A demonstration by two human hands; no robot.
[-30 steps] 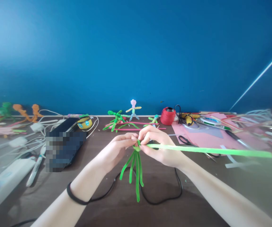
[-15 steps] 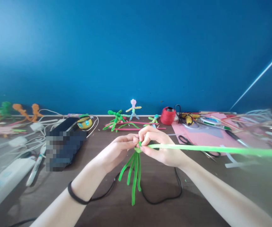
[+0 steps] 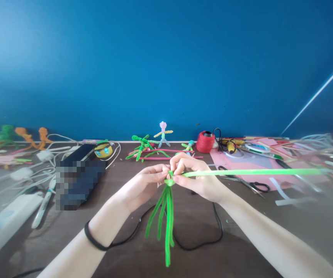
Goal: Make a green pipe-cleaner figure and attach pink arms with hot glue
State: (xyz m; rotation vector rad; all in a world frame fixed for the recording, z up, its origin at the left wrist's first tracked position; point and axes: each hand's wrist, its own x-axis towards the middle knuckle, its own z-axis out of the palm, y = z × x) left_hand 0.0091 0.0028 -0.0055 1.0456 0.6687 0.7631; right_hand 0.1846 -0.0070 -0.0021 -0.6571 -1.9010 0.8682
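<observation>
Above the middle of the dark brown table (image 3: 68, 231), the left hand (image 3: 143, 183) and the right hand (image 3: 197, 175) are meeting fingertip to fingertip, both pinching the top of a bundle of green pipe cleaners (image 3: 166, 220). The left hand is gripping the knotted top from one side, while the right hand is pinching the same knot and is also holding a long light-green pipe cleaner (image 3: 256, 172), which is stretching away level toward the right edge of the view. The bundle's loose strands are hanging down from the knot, spreading slightly, with the longest one reaching lowest. A black band (image 3: 92, 241) is sitting around the left wrist.

Under the hands a black cable (image 3: 213, 239) is curving across the tabletop. Just beyond the right hand, black-handled scissors (image 3: 253, 185) are lying at the edge of a pink sheet (image 3: 242, 164). Farther back, a red spool of thread (image 3: 205, 141) is standing near small pipe-cleaner figures (image 3: 155, 144) close to the wall. To the left, white cables (image 3: 39, 162) and a yellow toy (image 3: 104, 150) are crowding the surface, with orange and green twisted shapes (image 3: 18, 135) at the far left. A deep blue wall (image 3: 166, 65) is filling the whole upper half of the view.
</observation>
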